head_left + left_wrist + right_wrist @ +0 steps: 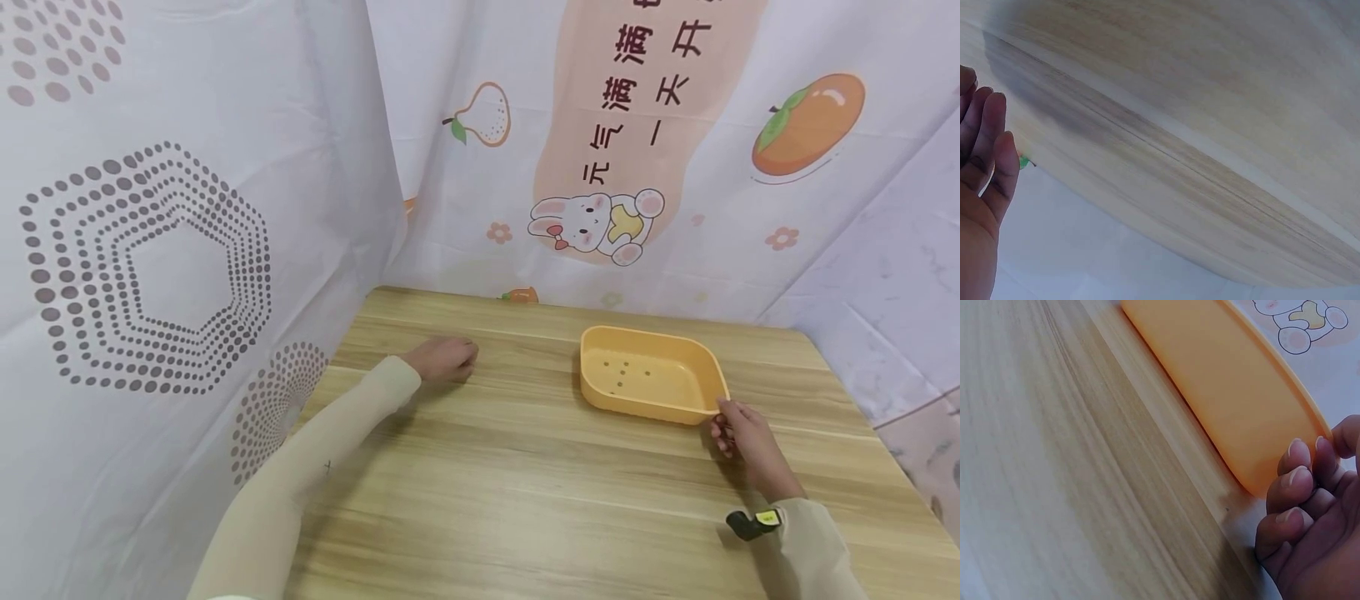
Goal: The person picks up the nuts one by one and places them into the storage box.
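A shallow yellow-orange plastic basket (651, 407) with rounded corners is at the right back of the wooden table. Several small dark spots show on its floor, and I see nothing inside it. At the near right corner, my right hand (742, 437) pinches the rim between thumb and index finger. The right wrist view has the basket's side wall (1210, 381) close up, with the other fingers of that hand (1310, 519) curled below the rim. My left hand (444, 360) is over the left back of the table, holding nothing, its fingers (991, 125) loosely bent.
The wooden table (480, 483) ends at a white printed curtain (450, 217) with fruit, a rabbit and lettering behind it. Another curtain (180, 450) with dotted patterns hangs along the left side. A dark band with a yellow label (767, 518) is on the right wrist.
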Motion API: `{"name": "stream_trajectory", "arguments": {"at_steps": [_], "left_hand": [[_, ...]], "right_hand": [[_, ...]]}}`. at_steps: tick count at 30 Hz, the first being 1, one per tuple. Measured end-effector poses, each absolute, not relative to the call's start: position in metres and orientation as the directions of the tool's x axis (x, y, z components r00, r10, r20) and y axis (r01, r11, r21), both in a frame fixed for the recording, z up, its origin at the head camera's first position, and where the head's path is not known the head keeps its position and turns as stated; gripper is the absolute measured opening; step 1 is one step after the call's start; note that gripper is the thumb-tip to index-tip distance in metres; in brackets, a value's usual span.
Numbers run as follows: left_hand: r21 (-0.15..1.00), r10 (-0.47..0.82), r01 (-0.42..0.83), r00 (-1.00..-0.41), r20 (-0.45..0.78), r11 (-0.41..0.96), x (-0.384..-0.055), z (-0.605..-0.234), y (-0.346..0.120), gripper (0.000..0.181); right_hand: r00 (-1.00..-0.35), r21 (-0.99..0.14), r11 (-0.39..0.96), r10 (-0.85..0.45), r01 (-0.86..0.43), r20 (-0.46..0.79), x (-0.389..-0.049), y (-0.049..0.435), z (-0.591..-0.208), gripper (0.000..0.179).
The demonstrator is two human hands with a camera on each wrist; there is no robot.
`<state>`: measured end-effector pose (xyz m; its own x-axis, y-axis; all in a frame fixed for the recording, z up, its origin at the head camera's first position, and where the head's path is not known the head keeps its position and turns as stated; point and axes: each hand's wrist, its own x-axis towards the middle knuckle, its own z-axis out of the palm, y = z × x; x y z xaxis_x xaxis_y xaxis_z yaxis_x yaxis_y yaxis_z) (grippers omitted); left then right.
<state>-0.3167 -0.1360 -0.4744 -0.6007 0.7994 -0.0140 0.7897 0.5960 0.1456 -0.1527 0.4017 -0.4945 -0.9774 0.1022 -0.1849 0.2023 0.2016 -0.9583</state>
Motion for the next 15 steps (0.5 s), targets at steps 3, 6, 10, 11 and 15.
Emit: {"name": "stream_trajectory", "arguments": {"at_steps": [3,6,10,11,15], "left_hand": [[0.153,0.793,0.782,-0.609,-0.021,0.605,-0.317,-0.471,-0.134,0.005],[0.147,0.783,0.772,-0.621,-0.031,0.618,-0.317,-0.469,-0.132,0.006],[0.141,0.771,0.761,-0.636,-0.03,0.633,-0.317,-0.466,-0.128,0.009],[0.139,0.769,0.759,-0.639,-0.029,0.636,-0.317,-0.465,-0.127,0.01],[0.14,0.772,0.763,-0.636,-0.016,0.631,-0.317,-0.462,-0.123,0.01]], "right_hand": [[-0.977,-0.957,0.206,0.104,0.203,-0.185,-0.152,0.402,-0.494,0.046],[-0.978,-0.957,0.208,0.105,0.2,-0.182,-0.152,0.401,-0.494,0.046],[-0.979,-0.96,0.203,0.102,0.193,-0.175,-0.151,0.4,-0.493,0.045],[-0.98,-0.961,0.201,0.102,0.191,-0.173,-0.151,0.4,-0.493,0.045],[-0.982,-0.962,0.203,0.096,0.182,-0.165,-0.151,0.4,-0.493,0.046]]}}
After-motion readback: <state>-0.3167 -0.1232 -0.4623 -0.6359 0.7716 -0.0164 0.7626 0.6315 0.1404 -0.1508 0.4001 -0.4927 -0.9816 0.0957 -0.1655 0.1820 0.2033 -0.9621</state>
